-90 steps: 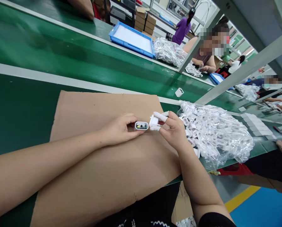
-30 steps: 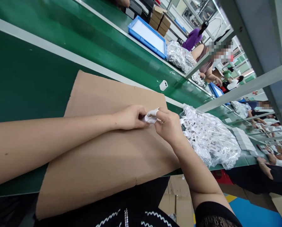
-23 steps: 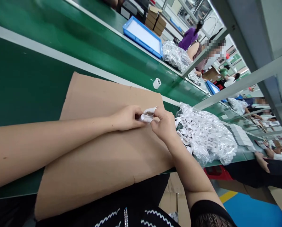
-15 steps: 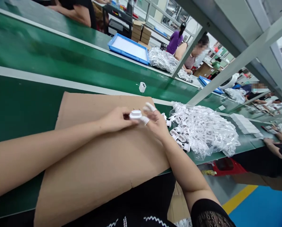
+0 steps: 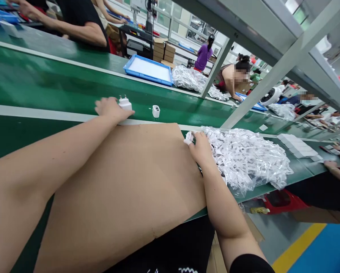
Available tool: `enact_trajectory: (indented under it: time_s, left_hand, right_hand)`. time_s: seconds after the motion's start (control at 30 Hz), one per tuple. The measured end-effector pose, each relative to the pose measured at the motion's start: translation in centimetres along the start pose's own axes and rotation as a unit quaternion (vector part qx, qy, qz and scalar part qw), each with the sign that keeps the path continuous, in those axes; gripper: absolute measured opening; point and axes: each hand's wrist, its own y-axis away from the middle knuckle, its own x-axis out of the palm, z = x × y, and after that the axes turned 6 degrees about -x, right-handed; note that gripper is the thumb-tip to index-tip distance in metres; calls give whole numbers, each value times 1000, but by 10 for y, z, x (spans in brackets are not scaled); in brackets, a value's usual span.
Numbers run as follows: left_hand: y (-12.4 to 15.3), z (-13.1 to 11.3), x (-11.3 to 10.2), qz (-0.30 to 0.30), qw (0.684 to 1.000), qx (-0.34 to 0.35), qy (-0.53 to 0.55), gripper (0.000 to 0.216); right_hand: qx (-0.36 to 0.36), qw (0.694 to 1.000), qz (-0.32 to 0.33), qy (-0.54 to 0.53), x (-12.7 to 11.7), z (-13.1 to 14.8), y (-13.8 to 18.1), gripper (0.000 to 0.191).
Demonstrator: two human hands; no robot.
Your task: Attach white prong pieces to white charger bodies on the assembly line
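My left hand [image 5: 110, 108] reaches far out onto the green conveyor belt [image 5: 59, 85]. Its fingers are closed on a white charger [image 5: 125, 103] with its two pins pointing up, at the belt's near edge. A second white charger [image 5: 156, 111] stands on the belt just to the right. My right hand [image 5: 200, 148] rests at the right edge of the cardboard sheet [image 5: 124, 182], against a clear bag of white plastic parts [image 5: 244, 155]. Its fingertips wear white cots and curl around something small and white.
A blue tray [image 5: 148, 70] and another bag of parts [image 5: 188, 78] lie across the belt. A slanted metal frame post [image 5: 255, 81] rises right of the bag. Other people work across the belt and down the line to the right.
My hands, joined over the cardboard pressing two white pieces together, have separated. The left carried the charger forward to the belt; the right moved right to the bag. The view has tilted up.
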Motion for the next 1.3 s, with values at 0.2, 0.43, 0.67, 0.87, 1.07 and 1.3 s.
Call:
enact_trajectory:
  time_s: [0.2,0.43,0.67,0.87,1.07,1.3]
  left_hand:
    - [23,-35,32,-47,990,134,-19,75]
    - [9,-59,58,102,993,30,-49,41]
    - [76,-33,16,186,967,170,34,43]
    - [166,-1,-11,339,893,266,132,39]
    - [176,8,-7,324,901,236,167,50]
    - [171,7,-8,338,888,243,196,35]
  right_hand:
    - [14,878,-31,-477,18,15,-3,51]
    - [26,795,23,-605,16,30,5,45]
    - [14,800,0,-600,7,34,9,41]
    - [-1,800,36,-599,3,41,17,30]
    - [-22,854,33,-519,1,44,22,37]
    - [-223,944,-65,-234,2,54,28,9]
